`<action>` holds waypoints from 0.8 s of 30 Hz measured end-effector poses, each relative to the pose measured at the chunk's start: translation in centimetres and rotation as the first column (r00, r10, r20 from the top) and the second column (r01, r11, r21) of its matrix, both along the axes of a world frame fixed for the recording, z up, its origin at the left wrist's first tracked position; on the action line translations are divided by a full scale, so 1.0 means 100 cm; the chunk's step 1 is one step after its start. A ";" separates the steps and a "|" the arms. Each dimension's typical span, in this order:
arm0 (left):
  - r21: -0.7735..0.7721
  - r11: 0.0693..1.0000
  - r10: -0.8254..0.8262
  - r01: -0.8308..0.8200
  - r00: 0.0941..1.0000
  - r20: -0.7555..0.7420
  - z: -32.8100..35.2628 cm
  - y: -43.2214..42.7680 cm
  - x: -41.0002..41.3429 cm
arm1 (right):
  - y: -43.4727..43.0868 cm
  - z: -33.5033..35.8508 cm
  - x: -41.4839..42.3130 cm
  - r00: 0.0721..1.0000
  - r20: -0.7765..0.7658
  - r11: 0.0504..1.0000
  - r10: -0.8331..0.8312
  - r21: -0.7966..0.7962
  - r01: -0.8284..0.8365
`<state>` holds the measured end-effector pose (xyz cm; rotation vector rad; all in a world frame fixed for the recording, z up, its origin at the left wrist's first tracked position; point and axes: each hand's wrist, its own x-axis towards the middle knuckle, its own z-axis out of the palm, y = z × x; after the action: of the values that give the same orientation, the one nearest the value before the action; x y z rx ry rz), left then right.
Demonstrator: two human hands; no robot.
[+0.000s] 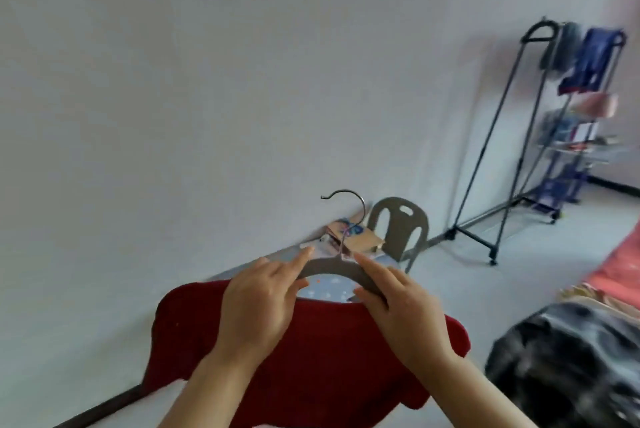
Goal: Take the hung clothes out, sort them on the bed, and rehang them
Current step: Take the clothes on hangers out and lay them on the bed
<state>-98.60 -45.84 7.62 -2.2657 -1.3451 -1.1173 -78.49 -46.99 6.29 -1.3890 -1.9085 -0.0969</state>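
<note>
Up front, left hand (258, 306) and right hand (403, 310) each grip a grey hanger (332, 266) shoulder. A red sweater (311, 358) hangs below.

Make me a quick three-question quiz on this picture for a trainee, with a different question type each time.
1. True or false: the left hand and the right hand both hold the grey hanger.
2. Multiple choice: what colour is the garment under the hands? A blue, B red, C green.
3. Fill the gap: in the picture, the clothes rack stands to the ___ of the grey chair.

Key: 1 true. 2 B. 3 right.
</note>
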 end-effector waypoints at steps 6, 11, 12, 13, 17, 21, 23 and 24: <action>-0.035 0.923 -0.382 0.383 0.924 0.028 -0.015 0.030 0.247 | -0.047 -0.015 0.229 0.936 -0.035 0.936 -0.351 0.032 0.352; -0.090 0.775 -0.621 0.626 0.780 0.073 -0.030 0.016 0.424 | -0.112 -0.030 0.373 0.807 -0.045 0.806 -0.588 0.052 0.590; -0.093 0.743 -0.658 0.663 0.749 0.077 -0.032 0.011 0.456 | -0.125 -0.031 0.396 0.770 -0.027 0.767 -0.638 0.066 0.638; -0.094 0.713 -0.690 0.695 0.719 0.080 -0.033 0.004 0.486 | -0.138 -0.032 0.419 0.728 -0.015 0.725 -0.686 0.075 0.685; -0.109 0.594 -0.794 0.797 0.602 0.086 -0.045 -0.024 0.597 | -0.188 -0.037 0.495 0.561 0.013 0.559 -0.828 0.094 0.824; -0.167 0.460 -0.870 0.872 0.480 0.109 -0.062 -0.053 0.697 | -0.233 -0.044 0.565 0.410 0.095 0.419 -0.907 0.104 0.902; -0.210 0.389 -0.895 0.897 0.422 0.142 -0.068 -0.065 0.742 | -0.251 -0.047 0.598 0.350 0.123 0.362 -0.928 0.095 0.927; -0.230 0.350 -0.906 0.908 0.391 0.161 -0.070 -0.070 0.763 | -0.258 -0.048 0.613 0.322 0.131 0.335 -0.938 0.095 0.937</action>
<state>-22.30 -52.86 0.66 -3.3576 -0.0181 -1.2069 -17.16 -72.83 1.53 -2.3971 -0.8952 -0.8116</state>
